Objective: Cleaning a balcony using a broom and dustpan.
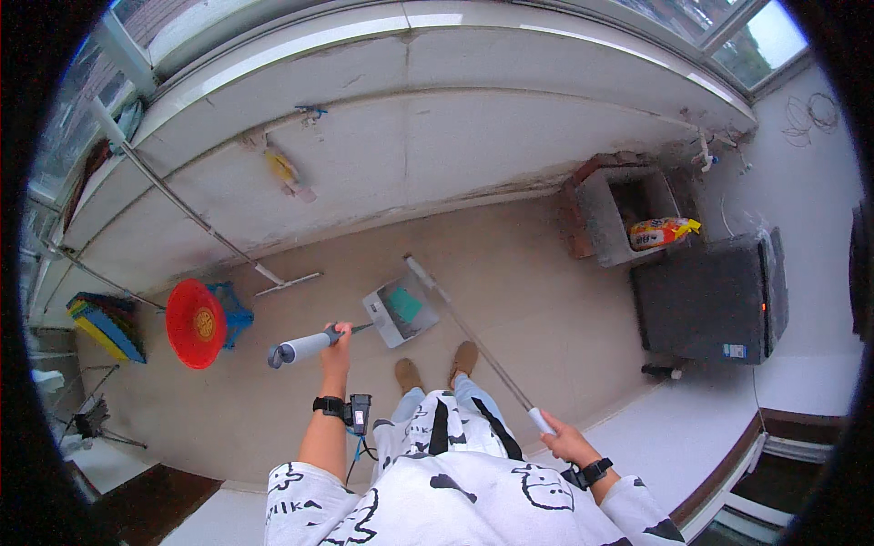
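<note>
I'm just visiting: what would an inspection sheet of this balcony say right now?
Surface: beige floor, bare around the feet.
Job's things: grey dustpan on the floor, its long handle in the left hand; broom with its head beside the dustpan, gripped by the right hand.
Clutter: red round basket, squeegee, coloured stack, yellow bag in a brick box.
Grippers: both hands closed on handles.
Cables: blue cord below the left wrist.
Surroundings: white wall, windows, dark cabinet.
</note>
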### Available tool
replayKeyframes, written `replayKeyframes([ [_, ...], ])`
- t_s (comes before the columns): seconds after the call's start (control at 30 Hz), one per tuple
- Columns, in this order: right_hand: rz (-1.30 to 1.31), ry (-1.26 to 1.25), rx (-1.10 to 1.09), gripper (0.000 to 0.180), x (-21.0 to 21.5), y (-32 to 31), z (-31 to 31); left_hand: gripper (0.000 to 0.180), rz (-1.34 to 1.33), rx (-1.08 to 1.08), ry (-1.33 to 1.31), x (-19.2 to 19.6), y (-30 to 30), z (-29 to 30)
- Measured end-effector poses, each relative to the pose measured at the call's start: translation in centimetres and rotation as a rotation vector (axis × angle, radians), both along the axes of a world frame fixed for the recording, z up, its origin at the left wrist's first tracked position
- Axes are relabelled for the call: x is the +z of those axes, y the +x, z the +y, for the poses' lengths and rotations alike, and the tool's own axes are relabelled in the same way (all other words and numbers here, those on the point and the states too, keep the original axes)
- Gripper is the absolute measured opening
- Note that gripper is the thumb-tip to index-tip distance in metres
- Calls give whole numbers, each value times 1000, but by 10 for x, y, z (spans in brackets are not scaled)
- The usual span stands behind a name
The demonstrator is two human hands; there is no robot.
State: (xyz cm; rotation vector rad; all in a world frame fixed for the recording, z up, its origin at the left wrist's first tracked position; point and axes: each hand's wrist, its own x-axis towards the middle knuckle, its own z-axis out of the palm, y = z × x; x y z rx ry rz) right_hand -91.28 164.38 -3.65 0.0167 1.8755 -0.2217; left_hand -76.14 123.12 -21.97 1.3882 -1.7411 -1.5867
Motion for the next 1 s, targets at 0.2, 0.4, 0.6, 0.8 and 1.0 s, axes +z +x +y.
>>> replayKeyframes([
  [0.2,296,-26,288,59,-39,-17,-1,17,94,60,53,10,-3,0],
  [0.4,95,51,417,59,-48,7,-24,15,141,82,107,-12,-3,-2],
  [0.6,-129,35,34,59,-3,-8,-19,13,217,76,69,-14,-3,-3],
  [0.8,355,-116,549,57,-26,-28,1,13,47,-1,-23,-16,11,-6],
  [1.0,458,-172,665,51,-86,-107,-65,14,14,134,-28,-8,67,2],
])
